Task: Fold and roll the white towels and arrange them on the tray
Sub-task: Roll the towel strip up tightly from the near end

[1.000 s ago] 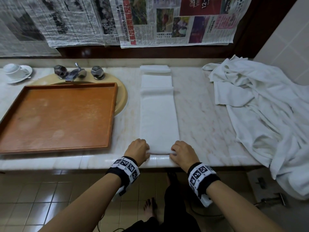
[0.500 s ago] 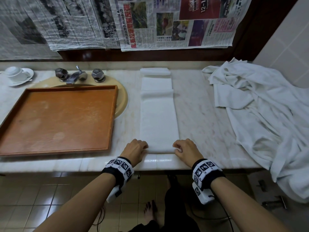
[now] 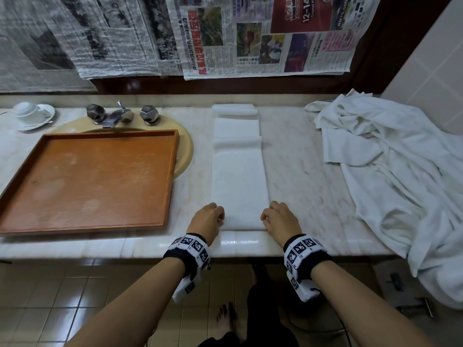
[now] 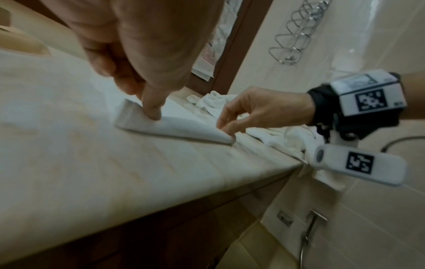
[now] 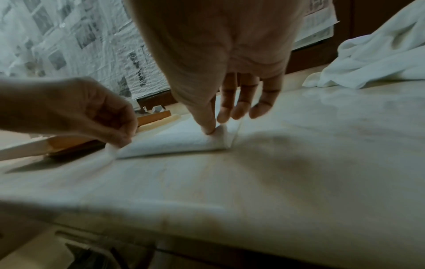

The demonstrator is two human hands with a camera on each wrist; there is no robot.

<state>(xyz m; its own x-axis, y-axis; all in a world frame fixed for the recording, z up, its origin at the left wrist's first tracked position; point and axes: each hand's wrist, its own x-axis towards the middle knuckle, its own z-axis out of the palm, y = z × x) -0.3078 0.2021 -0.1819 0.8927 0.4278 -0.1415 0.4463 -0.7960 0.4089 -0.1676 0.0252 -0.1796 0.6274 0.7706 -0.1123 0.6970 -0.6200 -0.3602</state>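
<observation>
A white towel point(image 3: 239, 176), folded into a long narrow strip, lies on the marble counter and runs from the front edge to the back wall. Its near end is turned over into a small roll point(image 4: 174, 127) point(image 5: 181, 143). My left hand point(image 3: 209, 217) pinches the roll's left corner and my right hand point(image 3: 278, 217) pinches its right corner. In the left wrist view my left thumb presses the fold. The orange-brown tray point(image 3: 160, 221) sits empty to the left, over the sink.
A heap of loose white towels point(image 3: 390, 176) covers the counter's right end and hangs over its edge. The tap point(image 3: 117, 117) stands behind the tray, a white cup and saucer point(image 3: 32, 115) at the far left. Newspaper point(image 3: 225, 36) covers the wall behind.
Both hands have moved a little away from me along the counter, and the towel's near end has turned over into the start of a roll.
</observation>
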